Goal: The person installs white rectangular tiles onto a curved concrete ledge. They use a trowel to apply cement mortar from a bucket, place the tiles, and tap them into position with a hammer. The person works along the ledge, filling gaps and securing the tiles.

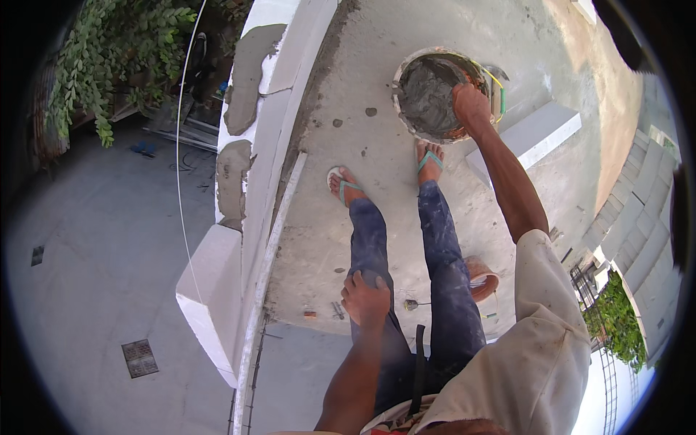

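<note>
I stand on a concrete slab, bent forward. My right hand (pixel 471 104) reaches down into a round bucket (pixel 406 72) of wet grey mortar (pixel 428 94) in front of my feet; its fingers are closed at the bucket's right rim, and what they grip is hidden. My left hand (pixel 366 297) rests flat on my left thigh, fingers apart, holding nothing. My feet wear teal flip-flops (pixel 346 185).
A low wall of white blocks (pixel 275 94) with grey mortar patches runs along the slab's left edge, with a drop to a paved yard beyond. A loose white block (pixel 533 138) lies right of the bucket. A taut string (pixel 181 145) runs by the wall. Small tools lie behind my feet.
</note>
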Demonstrator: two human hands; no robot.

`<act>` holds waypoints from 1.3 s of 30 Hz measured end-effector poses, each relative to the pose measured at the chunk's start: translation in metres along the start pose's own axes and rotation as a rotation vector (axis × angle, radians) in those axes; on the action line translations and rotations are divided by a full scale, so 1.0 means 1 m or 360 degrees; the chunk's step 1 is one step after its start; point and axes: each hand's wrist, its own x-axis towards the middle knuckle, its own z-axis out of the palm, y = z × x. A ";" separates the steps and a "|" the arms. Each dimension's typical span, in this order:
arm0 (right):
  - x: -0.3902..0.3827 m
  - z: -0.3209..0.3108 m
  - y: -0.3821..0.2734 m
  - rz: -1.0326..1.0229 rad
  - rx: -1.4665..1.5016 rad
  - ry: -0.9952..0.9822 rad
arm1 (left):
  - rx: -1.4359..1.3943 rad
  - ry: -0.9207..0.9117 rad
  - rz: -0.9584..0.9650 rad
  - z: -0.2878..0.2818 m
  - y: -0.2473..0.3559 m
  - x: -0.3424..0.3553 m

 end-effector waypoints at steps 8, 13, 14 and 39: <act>-0.025 0.012 -0.052 -0.0487 -0.0070 -0.0246 | 0.0014 -0.0017 -0.0042 0.001 0.003 0.000; -0.041 0.017 -0.014 -0.0283 0.0634 -0.0458 | 0.0005 0.0012 -0.0005 -0.001 0.004 -0.001; -0.048 0.036 0.007 -0.0305 0.0853 -0.0360 | 0.0014 0.0027 0.0015 -0.001 0.004 0.001; 0.079 -0.253 -0.081 -0.1161 -0.0103 0.1392 | -0.0053 -0.0122 -0.0109 -0.014 0.006 -0.003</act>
